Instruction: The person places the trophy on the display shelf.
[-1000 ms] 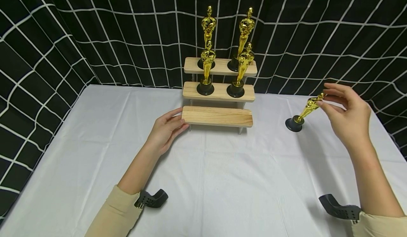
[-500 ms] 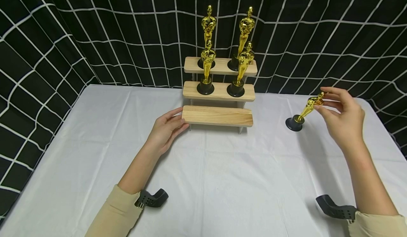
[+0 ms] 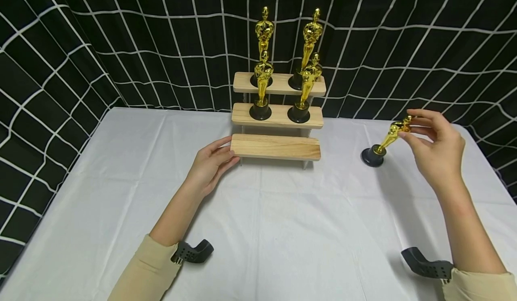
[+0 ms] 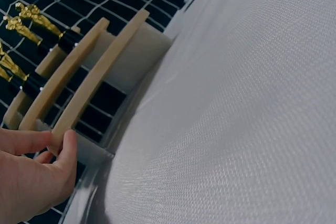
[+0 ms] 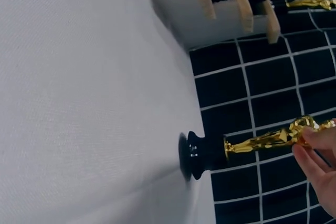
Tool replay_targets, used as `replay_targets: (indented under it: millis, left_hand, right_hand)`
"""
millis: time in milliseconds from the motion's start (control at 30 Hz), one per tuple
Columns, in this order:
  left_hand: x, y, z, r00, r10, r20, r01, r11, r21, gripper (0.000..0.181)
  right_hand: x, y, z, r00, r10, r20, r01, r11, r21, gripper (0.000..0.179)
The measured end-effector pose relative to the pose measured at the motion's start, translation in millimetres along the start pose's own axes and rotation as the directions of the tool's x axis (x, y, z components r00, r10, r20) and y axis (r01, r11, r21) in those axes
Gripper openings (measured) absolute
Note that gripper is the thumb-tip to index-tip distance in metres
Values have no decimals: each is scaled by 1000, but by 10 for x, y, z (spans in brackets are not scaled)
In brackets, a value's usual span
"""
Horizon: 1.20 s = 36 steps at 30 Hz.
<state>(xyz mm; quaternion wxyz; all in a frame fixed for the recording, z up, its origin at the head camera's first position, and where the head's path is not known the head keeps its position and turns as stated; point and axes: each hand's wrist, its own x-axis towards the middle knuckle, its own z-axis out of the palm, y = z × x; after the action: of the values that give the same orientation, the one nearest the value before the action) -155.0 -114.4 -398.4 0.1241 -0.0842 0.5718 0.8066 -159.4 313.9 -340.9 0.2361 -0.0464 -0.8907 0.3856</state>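
At the left end of the lowest board of a three-tier wooden display riser, my left hand pinches the board's edge. The left wrist view shows thumb and fingers on either side of that board. Over on the right, my right hand pinches the upper body of a gold statuette trophy. Its round black base is down at the white cloth, standing upright; whether it fully touches is hard to tell. Two similar trophies stand on the middle tier, and two more behind on the top tier.
A white cloth covers the table. Black fabric with a white grid net rises along the back and both sides. Black camera mounts sit on both wrists.
My right hand has shifted slightly left and its fingers sit a little lower on the trophy. The trophy has barely moved. My left hand stays on the riser.
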Motion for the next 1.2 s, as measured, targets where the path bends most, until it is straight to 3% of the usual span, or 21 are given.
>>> replay_targets:
  millis: [400,700,1200]
  left_hand:
    - [10,-14,-25,1000,3,8,-3,1000,12,54]
    - [0,-6,-15,1000,1,2,-1,1000,5,54]
    - [-2,3,2,1000,1,3,-1,1000,9,54]
  right_hand:
    - [-42,-187,-27,998,-45,31,45,999,2,52]
    - [-84,-385,-39,991,-129,40,126,990,65,50]
    - [-148,-682,-14,977,-205,60,197,973,124,51]
